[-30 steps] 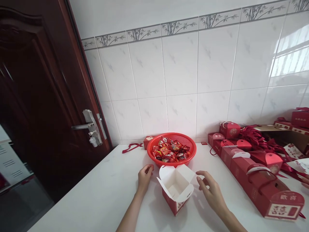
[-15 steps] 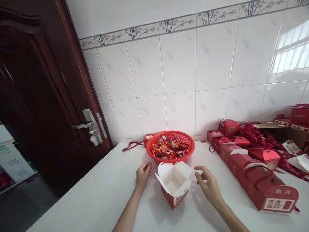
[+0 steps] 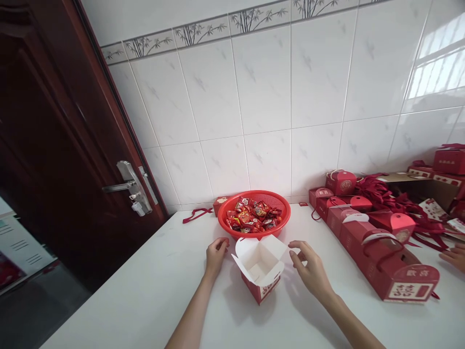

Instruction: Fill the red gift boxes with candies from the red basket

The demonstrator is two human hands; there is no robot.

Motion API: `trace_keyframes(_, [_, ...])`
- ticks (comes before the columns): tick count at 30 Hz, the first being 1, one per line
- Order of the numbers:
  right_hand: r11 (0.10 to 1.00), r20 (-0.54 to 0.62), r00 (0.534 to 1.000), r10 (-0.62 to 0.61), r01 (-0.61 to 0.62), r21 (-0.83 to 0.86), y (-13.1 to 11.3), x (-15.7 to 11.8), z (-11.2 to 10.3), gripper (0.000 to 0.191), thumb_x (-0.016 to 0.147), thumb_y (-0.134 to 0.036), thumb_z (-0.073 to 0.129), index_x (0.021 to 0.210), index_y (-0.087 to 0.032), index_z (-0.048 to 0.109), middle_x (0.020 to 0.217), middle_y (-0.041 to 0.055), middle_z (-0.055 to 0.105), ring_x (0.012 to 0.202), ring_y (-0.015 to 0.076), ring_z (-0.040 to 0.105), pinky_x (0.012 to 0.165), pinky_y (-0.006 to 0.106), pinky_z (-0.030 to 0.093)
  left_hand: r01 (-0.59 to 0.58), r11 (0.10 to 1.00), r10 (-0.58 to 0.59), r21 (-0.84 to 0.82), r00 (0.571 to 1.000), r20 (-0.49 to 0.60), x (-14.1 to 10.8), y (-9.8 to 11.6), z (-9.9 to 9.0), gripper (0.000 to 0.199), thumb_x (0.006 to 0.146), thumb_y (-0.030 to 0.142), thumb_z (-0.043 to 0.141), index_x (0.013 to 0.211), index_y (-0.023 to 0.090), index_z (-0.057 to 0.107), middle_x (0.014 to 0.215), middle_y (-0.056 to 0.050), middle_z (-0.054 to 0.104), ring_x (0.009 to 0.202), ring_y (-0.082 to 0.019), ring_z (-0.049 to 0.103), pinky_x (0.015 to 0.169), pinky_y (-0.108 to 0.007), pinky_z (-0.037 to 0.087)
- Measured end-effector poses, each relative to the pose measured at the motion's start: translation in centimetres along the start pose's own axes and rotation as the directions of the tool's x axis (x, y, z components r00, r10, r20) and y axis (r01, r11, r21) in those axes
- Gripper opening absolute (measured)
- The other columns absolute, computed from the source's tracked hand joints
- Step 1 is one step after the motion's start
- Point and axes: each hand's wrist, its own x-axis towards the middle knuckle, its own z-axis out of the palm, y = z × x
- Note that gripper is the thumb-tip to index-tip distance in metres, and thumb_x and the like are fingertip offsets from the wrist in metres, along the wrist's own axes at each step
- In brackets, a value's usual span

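red basket [image 3: 285,215] of wrapped sweets [image 3: 250,214], open box [image 3: 260,271]

On the worktop [image 3: 152,291], one open box [image 3: 257,269], one basket [image 3: 279,199] and, at the back edge, one small box [image 3: 218,205], one red tag [image 3: 303,204] and, near the left corner, one loose ribbon [image 3: 196,214] are counted. One left hand [image 3: 215,258], one right hand [image 3: 311,269] and one co-worker's hand [image 3: 456,257] are seen. Overlapping sweets [image 3: 250,214] and closed boxes [image 3: 350,238] cannot be counted.
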Motion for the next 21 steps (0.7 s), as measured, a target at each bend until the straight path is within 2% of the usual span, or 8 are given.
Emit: trace_keyframes(21, [0.997,0.051,0.996,0.067,-0.064,-0.047,0.43,-0.52,0.21,0.026,0.088,-0.040,0.046,0.095,-0.022,0.062,0.099,0.0086,0.067,0.057,0.0155,0.062,0.053,0.030,0.049,0.030,0.999,-0.030,-0.029,0.999,0.020,0.14,-0.06,0.57,0.028,0.064,0.043,0.061,0.069,0.017,0.071,0.064,-0.005,0.069,0.056,-0.018,0.059,0.054,-0.029,0.049])
